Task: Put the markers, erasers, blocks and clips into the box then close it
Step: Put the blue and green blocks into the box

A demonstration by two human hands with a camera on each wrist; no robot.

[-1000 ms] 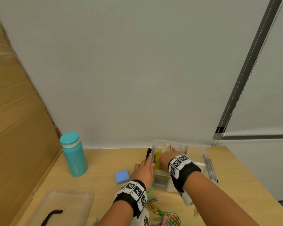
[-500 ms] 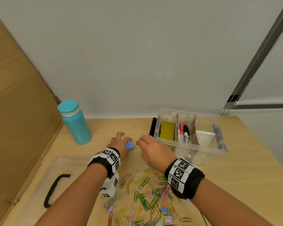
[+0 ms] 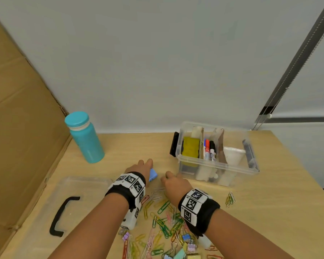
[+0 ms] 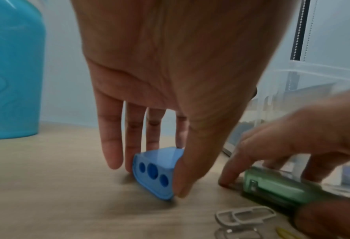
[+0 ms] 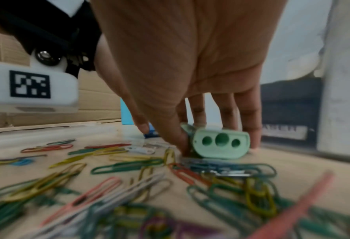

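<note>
The box (image 3: pixel 216 166) sits open at the right of the table (image 3: pixel 269 212), and both hands, which a second ago were up at its rim, are now down on the tabletop in front of it — each on a block. The left hand (image 3: pixel 138 168) pinches the blue block (image 3: pixel 153 174) between thumb and fingers; in the left wrist view the blue block (image 4: pixel 156 173) is tipped up on one edge, its three-holed face showing, so it appears to be just leaving the wood. The right hand (image 3: pixel 173 185) closes thumb and fingers round the green block (image 5: pixel 220 143), which lies flat on the table just beside the near wall of the box, at the far edge of the scattered paper clips (image 3: pixel 163 217).

For the task this means the sorting has passed from one kind of thing to the next. A yellow eraser (image 3: pixel 190 148) already lies in the left compartment and the markers (image 3: pixel 209 150) stand in the one beside it; the blocks are in hand, not yet in the box. The clips are all still outside — the heap on the table, a few binder clips (image 3: pixel 185 247) near the front edge, a small bunch (image 3: pixel 230 200) off to the right. The lid (image 3: pixel 64 206) lies flat to the left with its black handle up, so closing is a good way off.
</note>
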